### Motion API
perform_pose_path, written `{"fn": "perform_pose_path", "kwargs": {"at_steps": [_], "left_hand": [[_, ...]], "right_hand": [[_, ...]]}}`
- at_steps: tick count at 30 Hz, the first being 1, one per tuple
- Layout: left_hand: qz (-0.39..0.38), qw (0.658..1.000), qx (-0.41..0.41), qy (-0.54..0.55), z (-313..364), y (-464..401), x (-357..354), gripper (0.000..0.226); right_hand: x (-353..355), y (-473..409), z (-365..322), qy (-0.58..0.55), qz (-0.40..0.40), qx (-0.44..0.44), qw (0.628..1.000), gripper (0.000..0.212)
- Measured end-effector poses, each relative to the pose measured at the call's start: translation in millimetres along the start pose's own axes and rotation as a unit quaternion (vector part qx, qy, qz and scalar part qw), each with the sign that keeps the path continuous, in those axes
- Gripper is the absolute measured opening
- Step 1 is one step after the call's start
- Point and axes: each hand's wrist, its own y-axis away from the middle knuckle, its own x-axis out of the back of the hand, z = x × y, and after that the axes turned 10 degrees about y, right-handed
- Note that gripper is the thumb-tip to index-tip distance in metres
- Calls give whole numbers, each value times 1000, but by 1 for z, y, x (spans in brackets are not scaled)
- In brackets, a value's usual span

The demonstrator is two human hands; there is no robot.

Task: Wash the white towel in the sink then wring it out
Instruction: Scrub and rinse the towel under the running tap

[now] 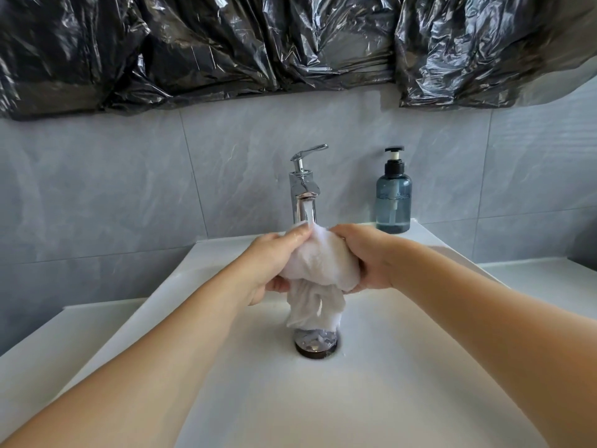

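Note:
The white towel (319, 270) is bunched up between both hands above the white sink (371, 399). My left hand (268, 266) grips its left side and my right hand (371, 257) grips its right side. A wet tail of the towel hangs down to just above the chrome drain (316, 344). Water runs from the chrome tap (303, 189) onto the top of the towel. The tap's lever is raised.
A blue pump bottle of soap (393, 198) stands on the sink's back right corner. Grey tiles cover the wall behind (129, 189). Black plastic sheeting (258, 43) hangs over the upper wall. White counter (542, 273) lies on both sides of the basin.

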Motion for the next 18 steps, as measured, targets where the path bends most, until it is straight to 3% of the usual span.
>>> {"fn": "perform_pose_path", "kwargs": {"at_steps": [4,7,12,18], "left_hand": [[51,998,-12,23,2,-4,7,62],[48,998,2,38,6,-2,5,45],[4,999,2,33,9,-1,1,33],[26,999,-10,17,9,-2,-1,33]], "right_hand": [[-1,1,0,-8,-84,4,996,44],[-4,-2,4,6,-120,31,992,47],[-4,-3,8,25,-59,31,997,37],[-11,-2,8,38,-25,75,996,21]]}}
